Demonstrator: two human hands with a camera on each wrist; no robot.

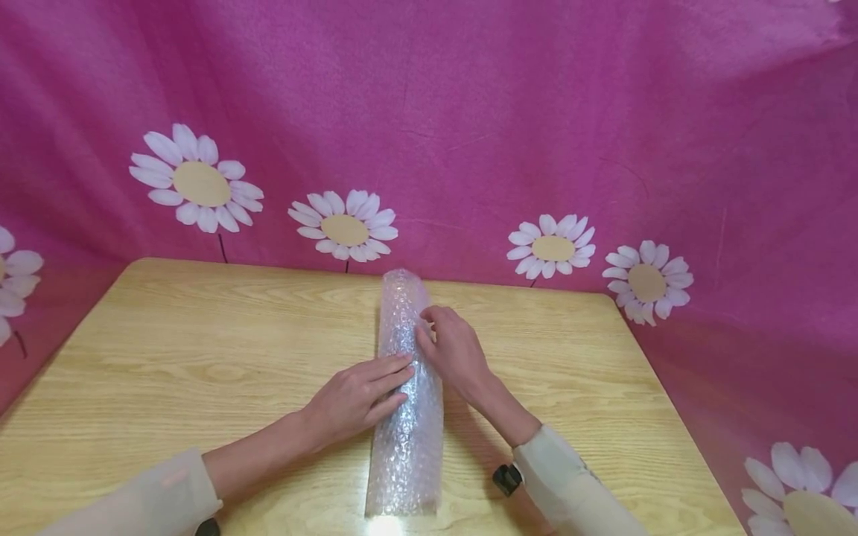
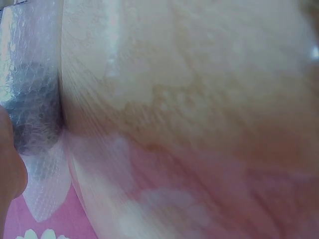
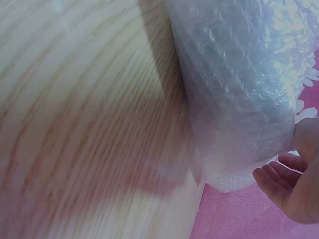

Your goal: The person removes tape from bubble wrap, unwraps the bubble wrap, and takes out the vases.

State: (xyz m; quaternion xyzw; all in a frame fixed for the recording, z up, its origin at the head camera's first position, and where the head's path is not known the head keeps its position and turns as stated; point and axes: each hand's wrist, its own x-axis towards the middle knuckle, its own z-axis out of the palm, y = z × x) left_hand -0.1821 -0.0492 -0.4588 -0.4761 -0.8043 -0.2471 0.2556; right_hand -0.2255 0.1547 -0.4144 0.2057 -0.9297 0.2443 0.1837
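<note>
A long roll of clear bubble wrap [image 1: 405,461] lies lengthwise on the table, pointing away from me. Through its layers a dark shape [image 2: 32,109] shows in the left wrist view, too blurred to name. My left hand [image 1: 355,398] rests on the roll's left side and top, fingers stretched across the plastic. On the other side, my right hand [image 1: 456,353] touches the roll's upper right part with the thumb. Its fingers [image 3: 271,186] are loosely bent and stand off the wrap in the right wrist view.
The wood-grain table [image 1: 234,335] reaches back to a pink cloth [image 1: 456,112] printed with white daisies. Cloth also hangs at both sides. The far end of the roll lies near the table's back edge. A small black object [image 1: 506,480] sits at the right sleeve.
</note>
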